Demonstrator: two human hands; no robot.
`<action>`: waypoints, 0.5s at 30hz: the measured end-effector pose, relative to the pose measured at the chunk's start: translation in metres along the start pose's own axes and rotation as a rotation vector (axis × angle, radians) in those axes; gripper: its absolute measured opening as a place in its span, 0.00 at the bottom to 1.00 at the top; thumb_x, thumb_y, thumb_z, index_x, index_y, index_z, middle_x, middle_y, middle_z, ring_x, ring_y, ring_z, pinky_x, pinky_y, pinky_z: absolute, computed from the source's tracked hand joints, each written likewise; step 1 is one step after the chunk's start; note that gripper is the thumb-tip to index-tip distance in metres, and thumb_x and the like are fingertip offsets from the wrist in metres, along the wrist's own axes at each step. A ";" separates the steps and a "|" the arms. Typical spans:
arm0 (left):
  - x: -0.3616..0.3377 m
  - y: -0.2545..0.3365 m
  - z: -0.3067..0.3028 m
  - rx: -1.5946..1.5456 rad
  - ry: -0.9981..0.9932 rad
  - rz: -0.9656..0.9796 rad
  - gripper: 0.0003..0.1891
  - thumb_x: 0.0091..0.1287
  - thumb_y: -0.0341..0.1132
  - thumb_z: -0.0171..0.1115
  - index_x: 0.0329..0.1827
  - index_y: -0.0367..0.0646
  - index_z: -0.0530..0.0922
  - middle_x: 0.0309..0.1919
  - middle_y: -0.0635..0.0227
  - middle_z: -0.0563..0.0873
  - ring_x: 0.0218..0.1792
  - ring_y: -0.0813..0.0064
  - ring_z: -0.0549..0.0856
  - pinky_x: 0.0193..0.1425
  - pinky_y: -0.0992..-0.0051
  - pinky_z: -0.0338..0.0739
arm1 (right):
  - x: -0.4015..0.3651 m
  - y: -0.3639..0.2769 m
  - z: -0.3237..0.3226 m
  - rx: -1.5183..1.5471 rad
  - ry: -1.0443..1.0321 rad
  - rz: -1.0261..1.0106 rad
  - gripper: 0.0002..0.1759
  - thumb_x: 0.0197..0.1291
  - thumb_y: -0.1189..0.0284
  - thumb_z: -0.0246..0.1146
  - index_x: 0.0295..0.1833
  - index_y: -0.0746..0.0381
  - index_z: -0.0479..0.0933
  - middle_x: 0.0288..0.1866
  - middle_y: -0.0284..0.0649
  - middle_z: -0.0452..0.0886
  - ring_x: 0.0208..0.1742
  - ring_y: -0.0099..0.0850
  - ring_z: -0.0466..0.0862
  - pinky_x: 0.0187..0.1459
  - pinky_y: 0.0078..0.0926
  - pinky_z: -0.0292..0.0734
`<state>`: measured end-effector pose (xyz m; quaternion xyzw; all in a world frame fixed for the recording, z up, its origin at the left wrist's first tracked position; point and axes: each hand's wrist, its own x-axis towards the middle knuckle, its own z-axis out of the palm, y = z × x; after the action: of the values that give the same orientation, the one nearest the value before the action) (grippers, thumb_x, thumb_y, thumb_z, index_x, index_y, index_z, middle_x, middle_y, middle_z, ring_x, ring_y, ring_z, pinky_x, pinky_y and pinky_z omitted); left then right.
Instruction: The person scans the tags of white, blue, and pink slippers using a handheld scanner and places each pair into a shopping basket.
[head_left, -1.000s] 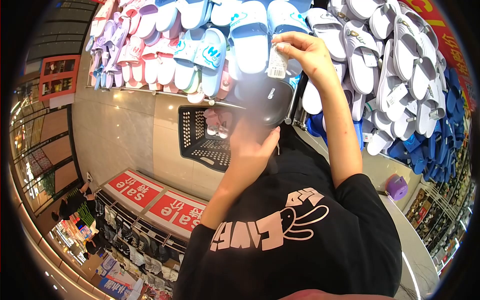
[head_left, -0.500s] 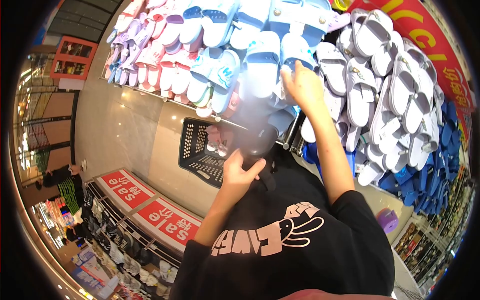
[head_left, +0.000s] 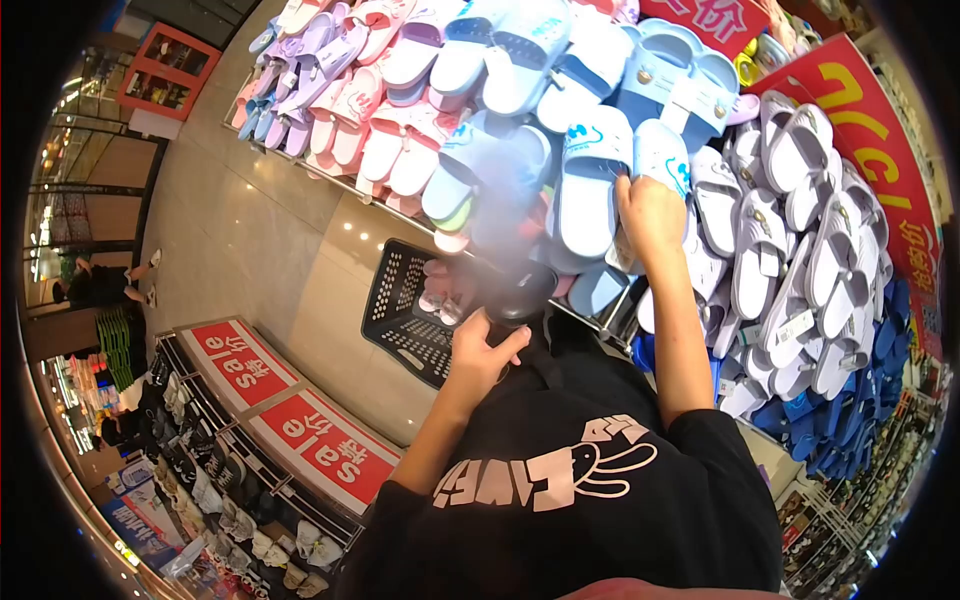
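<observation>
R hand is up at the rack, on the right-side slipper of a light blue pair. Pair hangs at the front, btwn pink slippers (img left) and grey-white slippers (img right). R fingers bunched, curled inward at the slipper edge; can't tell if they pinch the slipper or a tag just below. L hand is low, near the torso, fingers curled, thumb sticking out; what's in it, if anything, unclear. Dark rounded thing just above it, half lost in lens smear. Black basket beyond L hand, w/ pink footwear inside.

Risks: slippers packed tight, so a sideways tug could prob. snag neighbors or knock some off. Grip on tag only = might tear it. R hand hides the contact pt, so a weak hold could go unnoticed.
</observation>
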<state>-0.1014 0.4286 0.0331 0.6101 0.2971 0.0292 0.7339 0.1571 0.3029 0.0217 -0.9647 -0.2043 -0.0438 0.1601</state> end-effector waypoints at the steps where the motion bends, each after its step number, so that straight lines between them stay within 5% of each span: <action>1: 0.007 0.002 -0.008 -0.012 0.004 0.001 0.12 0.63 0.27 0.68 0.48 0.33 0.80 0.41 0.64 0.83 0.30 0.80 0.82 0.28 0.80 0.78 | 0.002 -0.012 -0.006 0.008 0.011 -0.054 0.24 0.65 0.60 0.57 0.23 0.67 0.81 0.23 0.54 0.82 0.25 0.52 0.83 0.33 0.48 0.79; 11: 0.056 -0.006 -0.082 -0.156 0.195 -0.075 0.09 0.66 0.28 0.66 0.46 0.34 0.79 0.38 0.65 0.84 0.35 0.77 0.84 0.31 0.78 0.79 | 0.054 -0.156 0.037 0.133 0.122 -0.393 0.25 0.66 0.61 0.58 0.19 0.66 0.76 0.18 0.54 0.79 0.19 0.51 0.82 0.24 0.45 0.78; 15: 0.052 -0.018 -0.107 -0.152 0.220 -0.177 0.12 0.67 0.26 0.63 0.51 0.30 0.77 0.44 0.58 0.85 0.37 0.71 0.86 0.32 0.76 0.82 | 0.018 -0.161 0.070 0.147 -0.208 -0.382 0.17 0.62 0.66 0.59 0.24 0.65 0.79 0.20 0.52 0.81 0.24 0.49 0.84 0.27 0.44 0.81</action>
<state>-0.1153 0.5391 -0.0129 0.5173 0.4253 0.0537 0.7407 0.1092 0.4721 0.0055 -0.8937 -0.4010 0.0412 0.1970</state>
